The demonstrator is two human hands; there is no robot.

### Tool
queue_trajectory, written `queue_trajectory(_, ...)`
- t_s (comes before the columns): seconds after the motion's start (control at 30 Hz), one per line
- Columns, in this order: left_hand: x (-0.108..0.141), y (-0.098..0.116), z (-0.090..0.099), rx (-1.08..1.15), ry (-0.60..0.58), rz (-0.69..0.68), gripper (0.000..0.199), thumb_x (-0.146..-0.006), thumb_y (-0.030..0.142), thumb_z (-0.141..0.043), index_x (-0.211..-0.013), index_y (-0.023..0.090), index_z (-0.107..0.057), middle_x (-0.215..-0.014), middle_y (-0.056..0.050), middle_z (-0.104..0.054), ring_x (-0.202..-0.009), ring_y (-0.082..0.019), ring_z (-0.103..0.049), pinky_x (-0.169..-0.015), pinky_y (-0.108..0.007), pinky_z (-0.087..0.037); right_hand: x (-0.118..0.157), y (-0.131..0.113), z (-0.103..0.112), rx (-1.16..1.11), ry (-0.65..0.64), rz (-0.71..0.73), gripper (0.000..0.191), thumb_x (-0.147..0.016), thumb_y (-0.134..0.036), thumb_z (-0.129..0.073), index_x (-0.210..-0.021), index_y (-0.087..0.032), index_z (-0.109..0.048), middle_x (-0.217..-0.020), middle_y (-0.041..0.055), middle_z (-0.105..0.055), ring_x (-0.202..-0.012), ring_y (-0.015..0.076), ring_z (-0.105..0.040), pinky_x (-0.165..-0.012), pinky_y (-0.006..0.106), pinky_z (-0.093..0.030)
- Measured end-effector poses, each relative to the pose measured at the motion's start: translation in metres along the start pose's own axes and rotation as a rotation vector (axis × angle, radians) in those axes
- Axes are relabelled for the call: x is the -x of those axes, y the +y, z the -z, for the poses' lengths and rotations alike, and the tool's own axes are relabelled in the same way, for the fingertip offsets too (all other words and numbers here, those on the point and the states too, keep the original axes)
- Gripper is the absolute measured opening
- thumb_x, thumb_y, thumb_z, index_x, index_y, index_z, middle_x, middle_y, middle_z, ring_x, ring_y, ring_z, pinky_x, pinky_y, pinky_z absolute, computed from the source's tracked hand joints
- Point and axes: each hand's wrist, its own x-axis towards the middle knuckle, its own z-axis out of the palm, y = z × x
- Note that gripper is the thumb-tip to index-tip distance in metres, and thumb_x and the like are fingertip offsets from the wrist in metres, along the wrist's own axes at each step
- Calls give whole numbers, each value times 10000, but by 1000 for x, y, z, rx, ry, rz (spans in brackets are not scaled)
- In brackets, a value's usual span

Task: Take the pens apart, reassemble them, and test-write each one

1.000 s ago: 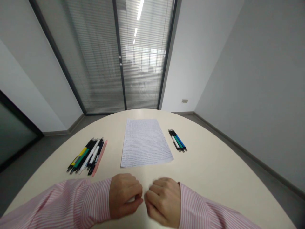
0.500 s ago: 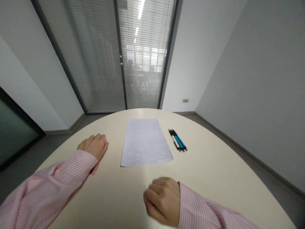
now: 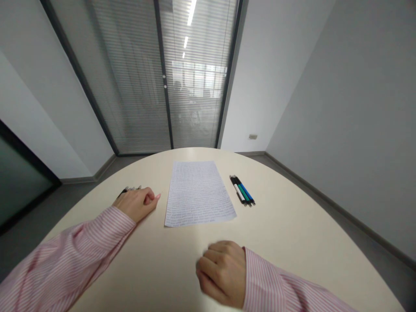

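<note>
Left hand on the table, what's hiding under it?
A dark pen end pokes out past the fingers of the left hand on the cream table. The hand covers everything else, so I can't see what's beneath it.

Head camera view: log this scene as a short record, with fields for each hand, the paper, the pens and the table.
Left hand: curled at the table, seemingly around a dark pen that shows past its fingers
Right hand: loosely curled on the table, holding nothing visible, nearest the sheet's lower edge
Paper: handwritten sheet, lying flat between the hands and the pen group
Pens: group of pens, side by side right of the sheet, black, white, green and blue showing
Surface: cream rounded table
</note>
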Motion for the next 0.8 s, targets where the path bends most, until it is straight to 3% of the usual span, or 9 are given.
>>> queue_trajectory(0.1, 3, 5, 0, 409, 15, -58, 377, -766, 536, -498, -786, 182, -625, -676, -21, -674, -629, -196, -624, -615, -287, -451, -1, 0, 1, 4, -5, 5, 166, -820, -223, -430, -663, -189, -473, -544, -10, -550, -487, 121, -494, -501, 269, -299)
queue_trajectory(0.23, 5, 8, 1, 1009, -12, -68, 413, -684, 498, -631, -901, 146, -639, -853, -67, -706, -790, -198, -639, -709, -278, -503, -2, -1, 2, 14, -8, 3, 176, -819, -220, -425, -649, -194, -464, -537, -11, -543, -477, 119, -471, -493, 279, -286)
queue_trajectory(0.3, 5, 9, 1, 1135, -20, -37, 404, -675, 454, -671, -935, 145, -661, -895, -71, -703, -780, -186, -628, -682, -265, -507, -2, 0, 2, 8, -10, 1, 172, -814, -219, -423, -648, -197, -463, -537, -12, -540, -472, 120, -457, -488, 283, -281)
queue_trajectory(0.5, 11, 17, -2, 1538, -105, 89, 323, -652, 392, -729, -840, 130, -708, -756, -51, -675, -674, -147, -602, -582, -225, -504, -1, 3, 1, -87, -32, -48, 195, -814, -232, -443, -621, -197, -448, -518, -18, -530, -446, 105, -433, -480, 265, -279)
queue_trajectory(0.6, 18, 27, -3, 1650, -155, 105, 314, -643, 384, -745, -835, 141, -696, -766, -45, -674, -678, -138, -614, -585, -209, -518, -1, 5, 4, -331, 29, -200, 140, -822, -236, -480, -689, -197, -500, -518, -36, -510, -450, 91, -452, -476, 226, -307)
queue_trajectory(0.67, 24, 34, -3, 1701, -206, 83, 271, -664, 371, -746, -823, 163, -678, -778, -23, -677, -712, -120, -630, -618, -173, -521, -2, 8, 6, -612, 119, -365, 83, -796, -240, -549, -871, -206, -535, -566, -53, -523, -439, 75, -452, -452, 194, -327)
queue_trajectory(0.73, 30, 41, -3, 1729, -240, 96, 256, -666, 354, -759, -818, 174, -660, -791, -5, -685, -755, -108, -650, -649, -138, -517, -5, 13, 7, -928, 233, -509, 346, -759, -275, -627, -1068, -218, -483, -634, -57, -546, -431, 65, -453, -427, 177, -347)
queue_trajectory(0.8, 36, 47, -4, 1717, -238, 134, 289, -646, 350, -777, -829, 167, -649, -795, -9, -699, -765, -118, -669, -665, -143, -523, -7, 20, 7, -1183, 358, -610, 423, -738, -343, -671, -1093, -218, -479, -664, -46, -557, -442, 69, -474, -423, 185, -375)
